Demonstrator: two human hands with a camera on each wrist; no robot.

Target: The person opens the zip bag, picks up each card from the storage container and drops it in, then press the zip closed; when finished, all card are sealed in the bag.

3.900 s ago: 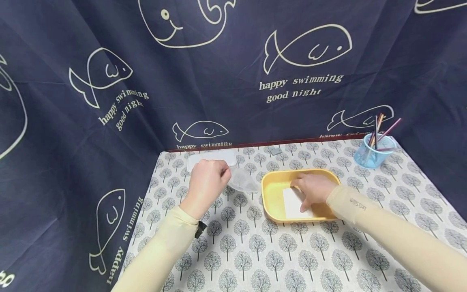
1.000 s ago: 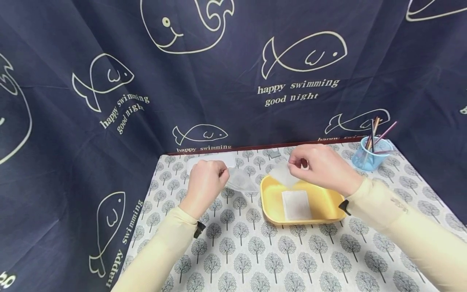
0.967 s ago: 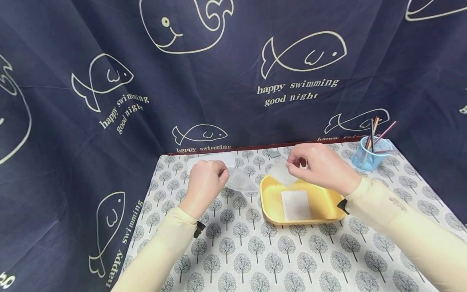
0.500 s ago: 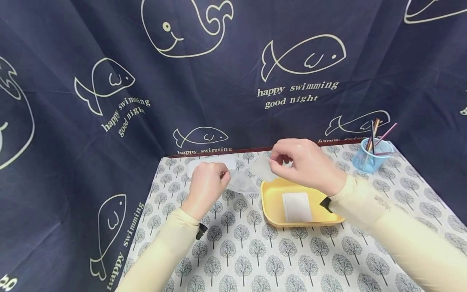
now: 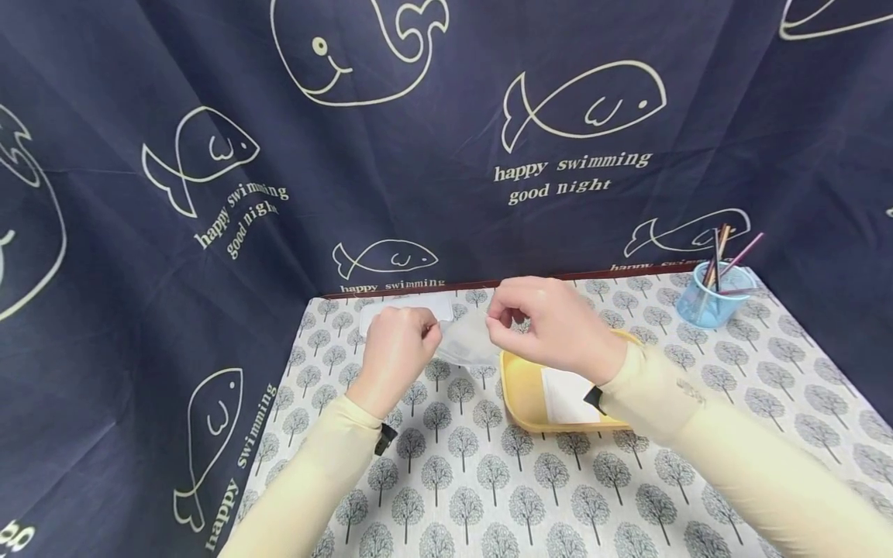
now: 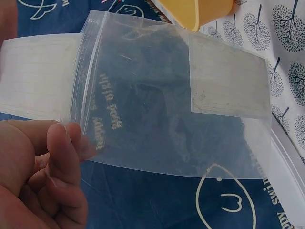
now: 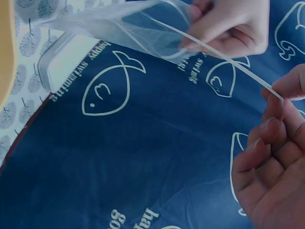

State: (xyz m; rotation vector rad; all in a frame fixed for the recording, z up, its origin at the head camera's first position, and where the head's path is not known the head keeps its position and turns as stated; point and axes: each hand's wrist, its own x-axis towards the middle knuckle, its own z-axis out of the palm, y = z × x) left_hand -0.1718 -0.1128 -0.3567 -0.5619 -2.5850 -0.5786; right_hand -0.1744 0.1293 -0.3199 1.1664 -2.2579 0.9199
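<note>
My left hand (image 5: 398, 349) pinches the mouth edge of a clear zip bag (image 6: 143, 138), which hangs with its opening toward my right hand (image 5: 551, 322). Between thumb and fingertips, the right hand holds a thin white rectangular pad (image 6: 38, 76) by one end. That pad's other end meets the bag's mouth; the right wrist view shows it edge-on, slanting toward the bag. Another white pad (image 6: 231, 76) lies inside the bag at its far end. At least one more white pad (image 5: 567, 395) rests in the yellow tray (image 5: 519, 387), partly hidden by my right wrist.
A flat white case (image 5: 436, 304) lies behind my left hand. At the back right stands a blue cup (image 5: 705, 301) with several pencils. A dark blue curtain (image 5: 418, 178) hangs behind the tree-print table cloth (image 5: 463, 480).
My right hand has lifted a white pad out of the yellow tray and carried it left to the bag's mouth. The left hand keeps its grip on the bag.
</note>
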